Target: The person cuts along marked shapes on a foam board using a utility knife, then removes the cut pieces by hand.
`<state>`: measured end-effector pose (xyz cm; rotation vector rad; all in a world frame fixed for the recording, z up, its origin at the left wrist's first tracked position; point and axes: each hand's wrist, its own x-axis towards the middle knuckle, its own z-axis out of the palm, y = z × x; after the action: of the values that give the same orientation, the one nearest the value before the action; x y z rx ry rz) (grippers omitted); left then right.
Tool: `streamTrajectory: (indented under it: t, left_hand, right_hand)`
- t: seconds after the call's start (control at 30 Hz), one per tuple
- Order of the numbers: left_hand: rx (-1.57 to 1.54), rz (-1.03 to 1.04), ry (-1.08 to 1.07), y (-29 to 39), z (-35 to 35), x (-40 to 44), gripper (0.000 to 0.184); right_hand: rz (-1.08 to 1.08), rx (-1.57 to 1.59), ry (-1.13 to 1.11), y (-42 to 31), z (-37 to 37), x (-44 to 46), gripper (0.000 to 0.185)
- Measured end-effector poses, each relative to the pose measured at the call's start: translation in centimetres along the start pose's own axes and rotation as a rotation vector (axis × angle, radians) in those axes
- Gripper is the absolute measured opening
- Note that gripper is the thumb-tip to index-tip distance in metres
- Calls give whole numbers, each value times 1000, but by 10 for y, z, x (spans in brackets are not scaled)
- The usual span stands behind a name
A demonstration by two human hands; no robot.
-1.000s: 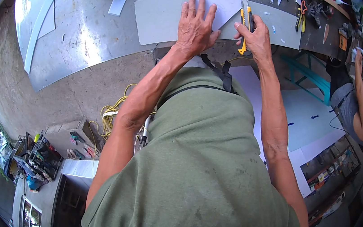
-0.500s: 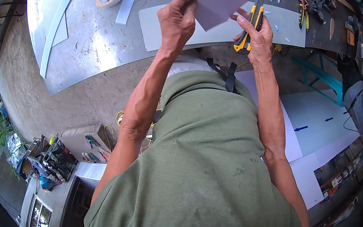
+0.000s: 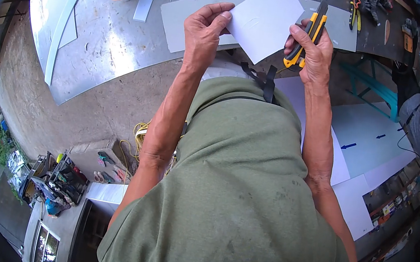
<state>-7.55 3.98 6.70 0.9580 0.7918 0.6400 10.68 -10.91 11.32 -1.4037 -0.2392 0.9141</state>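
Glossy metal desk (image 3: 108, 29), smooth white sheet (image 3: 267, 20)
Matt green cloth shirt (image 3: 235, 181) (lightly stained); rough, dull floor (image 3: 39, 110).

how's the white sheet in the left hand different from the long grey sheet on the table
The white sheet is held up in the left hand, while the grey sheet lies on the table. The white sheet is clearly smaller; the grey sheet is a long strip. Both look thin and pale.
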Motion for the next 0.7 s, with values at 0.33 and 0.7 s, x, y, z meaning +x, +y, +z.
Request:
streamTrajectory:
  t: [0.33, 0.7]
  left_hand:
    - [-66, -100, -41, -16, 9, -4, 52]
    - [-47, -179, -37, -24, 3, 1, 64]
  right_hand:
    - [-37, -6, 68, 19, 4, 1, 32]
    - [-36, -169, 35, 23, 2, 14, 35]
